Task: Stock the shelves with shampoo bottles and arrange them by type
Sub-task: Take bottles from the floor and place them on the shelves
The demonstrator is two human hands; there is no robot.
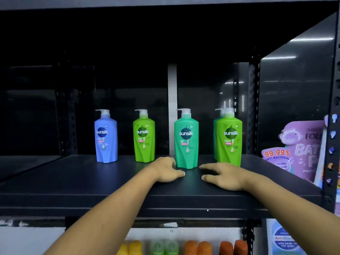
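Observation:
Several Sunsilk pump bottles stand upright on a black shelf (73,181): a blue bottle (106,137) at left, a lime green bottle (144,137), a teal bottle (186,139), and a second lime green bottle (230,138) with another teal bottle (214,133) mostly hidden behind it. My left hand (165,170) rests on the shelf just left of the teal bottle's base, fingers loosely curled and holding nothing. My right hand (222,174) lies flat on the shelf just right of that base, fingers straight.
A purple anti-bacterial product sign (294,150) stands at the shelf's right end beside a black perforated post (331,144). On the shelf below are caps of yellow, green and orange bottles (184,247). The shelf's left part holds nothing.

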